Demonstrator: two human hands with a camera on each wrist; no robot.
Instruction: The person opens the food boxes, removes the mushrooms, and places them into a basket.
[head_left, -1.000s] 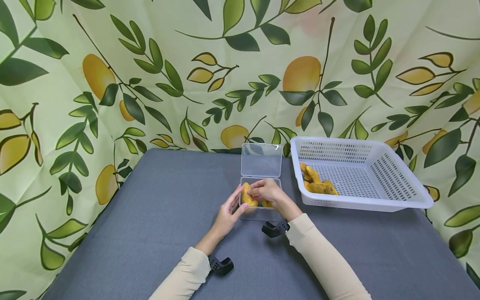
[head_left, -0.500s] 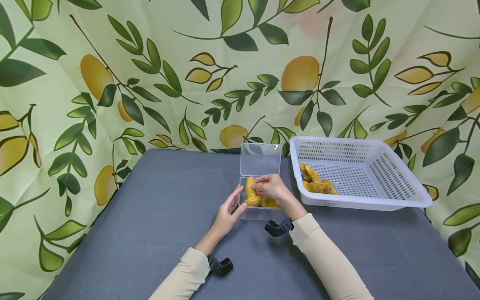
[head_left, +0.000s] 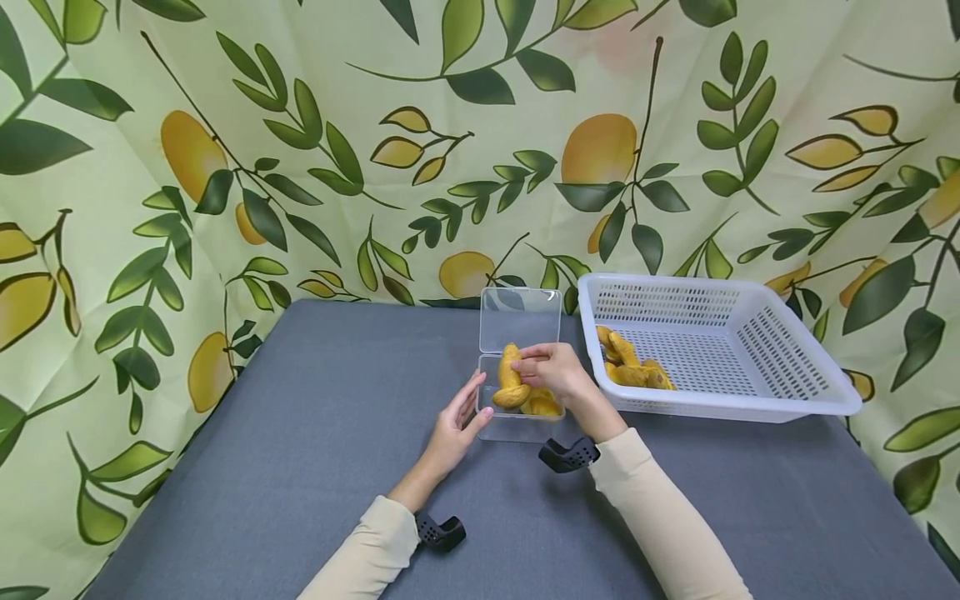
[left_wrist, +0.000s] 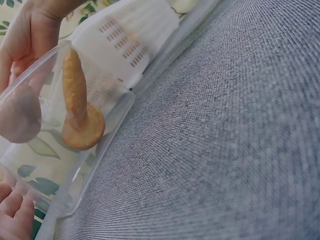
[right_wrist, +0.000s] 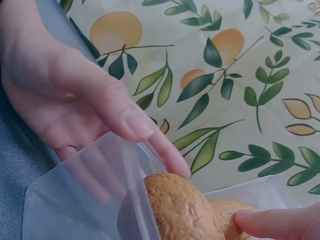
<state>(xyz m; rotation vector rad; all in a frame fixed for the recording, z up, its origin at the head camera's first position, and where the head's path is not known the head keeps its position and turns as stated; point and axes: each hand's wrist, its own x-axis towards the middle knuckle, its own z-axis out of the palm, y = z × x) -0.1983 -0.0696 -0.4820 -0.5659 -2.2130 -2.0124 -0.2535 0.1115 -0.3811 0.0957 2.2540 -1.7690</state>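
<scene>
A clear plastic box (head_left: pixel 486 406) stands on the table with its lid (head_left: pixel 521 320) raised at the back. Over the box, my right hand (head_left: pixel 557 371) pinches a yellow-brown mushroom (head_left: pixel 510 367) by its upright stem, cap downward. Another mushroom (head_left: pixel 542 403) lies inside at the right; the left wrist view shows its rounded form (left_wrist: pixel 20 114) through the wall. My left hand (head_left: pixel 454 425) holds the box at its front left corner, thumb at the front and fingers along the left side. From the right wrist, the left thumb (right_wrist: pixel 137 124) shows right at the rim.
A white perforated basket (head_left: pixel 727 407) stands right of the box, with several mushrooms (head_left: pixel 633 367) heaped at its left end. Grey cloth (head_left: pixel 360 375) covers the table. A leaf-and-fruit patterned curtain (head_left: pixel 315 167) hangs behind and at the sides.
My right hand has moved a little to the right and up, carrying the mushroom toward the middle of the box. My left hand stays at the box's left corner.
</scene>
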